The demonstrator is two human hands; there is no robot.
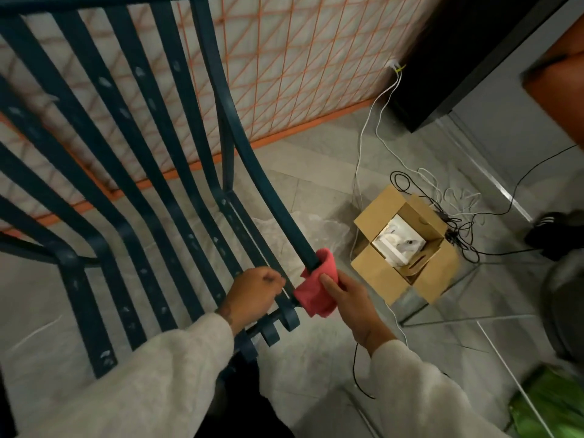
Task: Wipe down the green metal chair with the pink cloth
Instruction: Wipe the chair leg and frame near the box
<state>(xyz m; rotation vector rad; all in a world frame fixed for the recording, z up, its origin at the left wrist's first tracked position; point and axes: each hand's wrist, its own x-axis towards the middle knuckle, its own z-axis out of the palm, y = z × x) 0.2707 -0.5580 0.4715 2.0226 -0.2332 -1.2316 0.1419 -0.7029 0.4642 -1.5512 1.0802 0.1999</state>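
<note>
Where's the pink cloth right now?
Head view, lower centre: the pink cloth is wrapped round the green chair's outermost bar, held by the right hand, left of the cardboard box.

Grey tile floor (316, 147) w/ open cardboard box (376, 273), white & black cables (455, 197) tangled just beside it

Dim, flat indoor light with soft shadows; the cardboard box (384, 275) is fairly sharp, the chair (126, 184) left of it blur-smeared, lines far from it bowed.

One green metal chair (268, 188), one pink cloth (316, 292), two hands, left hand (256, 292) and right hand (347, 298), one cardboard box (379, 279), one black shoe (550, 232)
</note>
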